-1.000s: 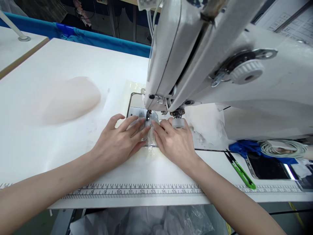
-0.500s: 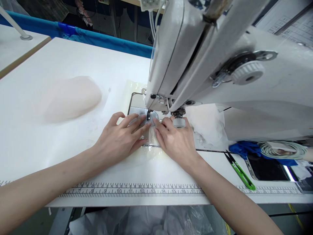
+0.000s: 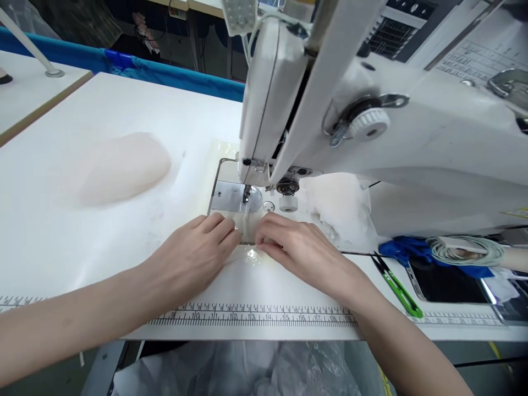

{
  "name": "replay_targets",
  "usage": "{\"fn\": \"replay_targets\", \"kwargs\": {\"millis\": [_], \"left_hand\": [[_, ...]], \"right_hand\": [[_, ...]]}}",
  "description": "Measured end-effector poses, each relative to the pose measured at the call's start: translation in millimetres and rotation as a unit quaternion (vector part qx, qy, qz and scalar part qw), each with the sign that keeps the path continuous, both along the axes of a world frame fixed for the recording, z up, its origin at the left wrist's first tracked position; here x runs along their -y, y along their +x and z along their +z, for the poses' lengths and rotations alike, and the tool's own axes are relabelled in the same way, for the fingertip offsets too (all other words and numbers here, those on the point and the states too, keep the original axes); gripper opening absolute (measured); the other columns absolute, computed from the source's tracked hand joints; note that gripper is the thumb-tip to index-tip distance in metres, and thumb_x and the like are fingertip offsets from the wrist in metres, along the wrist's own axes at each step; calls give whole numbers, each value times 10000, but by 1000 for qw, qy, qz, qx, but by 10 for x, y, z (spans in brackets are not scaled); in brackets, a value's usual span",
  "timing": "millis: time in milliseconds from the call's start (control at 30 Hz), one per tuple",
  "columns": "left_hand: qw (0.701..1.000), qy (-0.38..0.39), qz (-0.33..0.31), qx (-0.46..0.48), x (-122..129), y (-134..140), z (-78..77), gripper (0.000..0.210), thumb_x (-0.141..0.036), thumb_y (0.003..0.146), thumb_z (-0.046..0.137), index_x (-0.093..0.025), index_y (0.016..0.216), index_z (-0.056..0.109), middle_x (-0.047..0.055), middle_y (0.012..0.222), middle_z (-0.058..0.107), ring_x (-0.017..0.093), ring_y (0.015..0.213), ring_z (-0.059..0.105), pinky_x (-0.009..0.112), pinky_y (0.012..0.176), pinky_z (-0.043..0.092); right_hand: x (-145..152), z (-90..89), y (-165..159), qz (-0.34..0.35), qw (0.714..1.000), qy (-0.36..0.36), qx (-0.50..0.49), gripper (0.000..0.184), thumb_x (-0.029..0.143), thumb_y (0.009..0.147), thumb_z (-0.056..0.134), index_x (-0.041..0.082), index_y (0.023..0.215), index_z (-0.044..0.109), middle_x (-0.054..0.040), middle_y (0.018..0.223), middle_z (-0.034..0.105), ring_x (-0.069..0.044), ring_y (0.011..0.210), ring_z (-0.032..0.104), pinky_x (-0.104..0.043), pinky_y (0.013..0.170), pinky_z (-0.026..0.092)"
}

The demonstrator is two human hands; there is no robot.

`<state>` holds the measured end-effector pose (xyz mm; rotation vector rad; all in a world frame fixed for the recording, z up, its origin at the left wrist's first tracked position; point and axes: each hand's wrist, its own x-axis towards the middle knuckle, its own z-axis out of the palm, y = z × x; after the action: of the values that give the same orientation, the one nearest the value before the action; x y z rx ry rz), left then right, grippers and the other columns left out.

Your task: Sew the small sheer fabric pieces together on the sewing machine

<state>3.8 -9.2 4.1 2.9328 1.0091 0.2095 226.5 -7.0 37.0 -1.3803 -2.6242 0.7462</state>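
Note:
A white sewing machine (image 3: 264, 104) stands over a metal needle plate, its presser foot (image 3: 246, 193) low on the plate. From the foot a narrow, pale, translucent strip (image 3: 246, 220) runs toward the table's front. My left hand (image 3: 202, 245) is closed just left of this strip, fingers curled under and fingertips hidden. On the other side my right hand (image 3: 295, 242) pinches with thumb and forefinger, close to the strip. What either hand grips is too thin and hidden to make out. Clear, shiny tape (image 3: 252, 254) lies on the table between the hands.
A sheer pale pink piece (image 3: 127, 168) lies at left. Whitish fabric (image 3: 338, 206) is bunched beneath the machine arm. At right are green-handled snips (image 3: 398, 287), a phone (image 3: 449, 283), blue cloth and a coiled cord (image 3: 466, 252). A ruler strip (image 3: 251, 316) lines the front edge.
Both hands have drawn back from the presser foot toward the front edge. The fingers, spread flat before on the left hand, are now curled; the right hand is now pinching. The view has shifted slightly.

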Motion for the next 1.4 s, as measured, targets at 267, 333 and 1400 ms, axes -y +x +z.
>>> {"fn": "replay_targets", "kwargs": {"millis": [267, 333, 1400], "left_hand": [[976, -147, 90, 131, -361, 49, -31, 239, -71, 796, 333, -188, 750, 536, -13, 656, 549, 126, 551, 510, 230, 497, 380], [969, -170, 115, 138, -395, 48, 22, 267, -136, 842, 335, -195, 861, 594, -28, 633, 571, 126, 520, 520, 234, 500, 383], [982, 160, -80, 58, -45, -86, -183, 312, -131, 953, 487, -119, 1243, 602, 124, 1222, 677, 259, 1188, 611, 516, 1169, 315]], "right_hand": [[28, -191, -71, -49, 994, 78, -55, 152, 209, 877, 638, 195, 1029, 631, -2, 890, 639, -123, 700, 576, -239, 556, 375], [16, -256, -81, -66, 984, 159, -38, 119, 173, 905, 591, 206, 966, 688, -5, 868, 643, -113, 671, 569, -237, 516, 340], [62, -368, -92, 13, 944, 331, -5, 198, 122, 881, 575, 229, 796, 719, 39, 965, 757, -175, 894, 603, -358, 854, 330]]}}
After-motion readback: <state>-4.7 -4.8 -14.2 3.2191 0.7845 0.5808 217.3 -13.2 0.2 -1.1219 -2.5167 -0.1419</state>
